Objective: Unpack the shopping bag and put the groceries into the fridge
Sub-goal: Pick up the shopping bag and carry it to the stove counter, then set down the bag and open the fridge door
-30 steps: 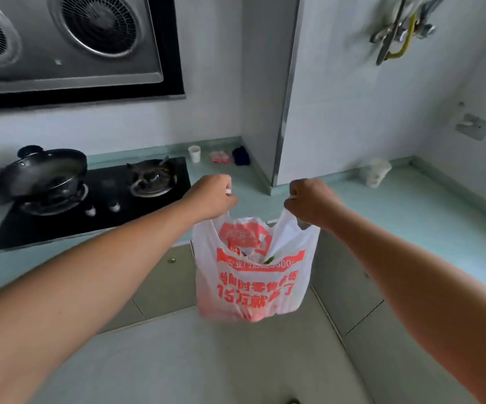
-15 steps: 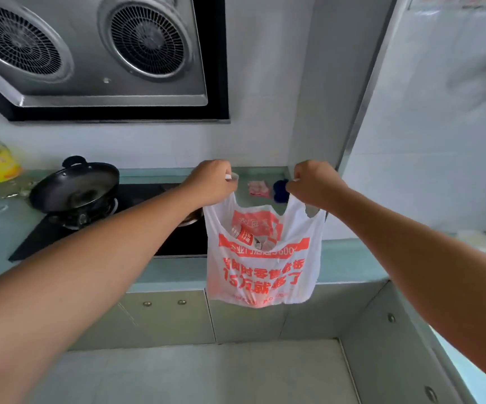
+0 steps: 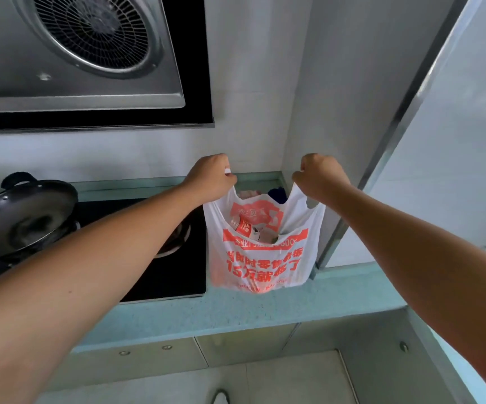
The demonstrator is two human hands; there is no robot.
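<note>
Shopping bag (image 3: 260, 258): we grip one handle in each of our hands, left (image 3: 211, 177) and right (image 3: 320, 177), above the desk (image 3: 265, 307).

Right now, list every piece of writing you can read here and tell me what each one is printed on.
"15万就够了": large red characters, lower line on the shopping bag.
Line above it, red characters: roughly "当即时零售老板", partly blurred, not certain.
White print on the bag's red band: blurred, unreadable.
Logo at the bag's top and small print at its bottom: unreadable.
Red label on the container inside the bag: too small to read.
</note>
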